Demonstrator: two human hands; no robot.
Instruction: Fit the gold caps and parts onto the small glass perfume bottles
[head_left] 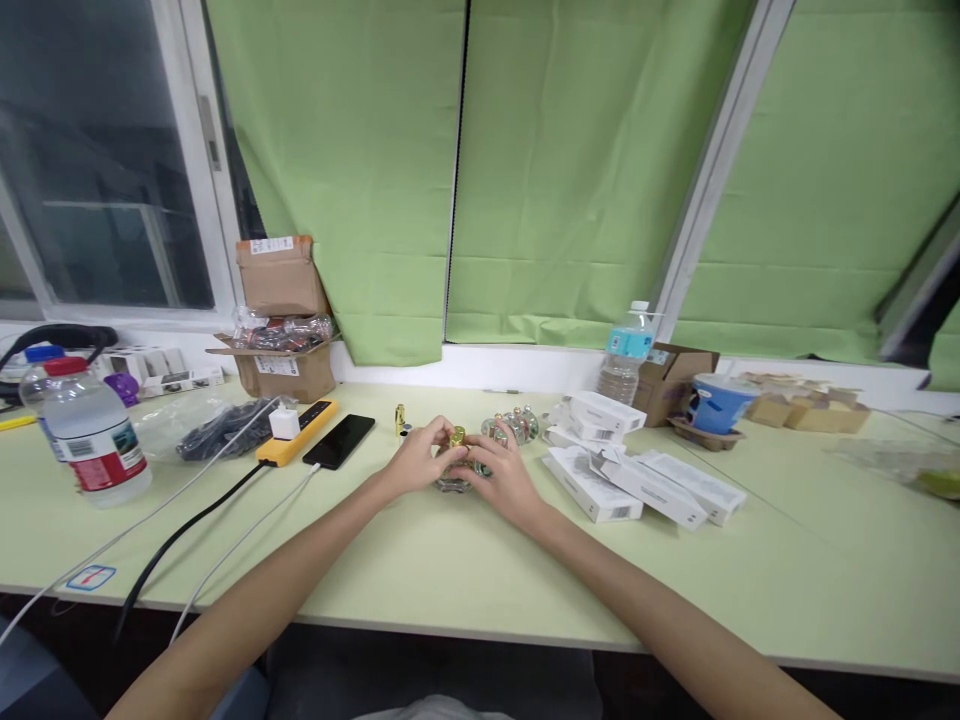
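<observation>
At the middle of the table, my left hand [416,462] and my right hand [504,478] meet around a small clear, glass-like object [452,486] with a shiny gold top [457,436]. The fingers of my left hand pinch at the gold top, while those of my right hand close on its other side. Much of the object is hidden by my fingers, so its exact kind is unclear. Just beyond my right hand lie several similar clear, shiny pieces [523,424]. A small upright gold piece [400,415] stands beyond my left hand.
White slim boxes [600,485] lie piled to the right, near a water bottle [628,350] and a blue tub [716,402]. Leftward are a black phone [340,442], a yellow power strip [300,432] with cables, an open carton [289,370] and a red-capped bottle [94,435].
</observation>
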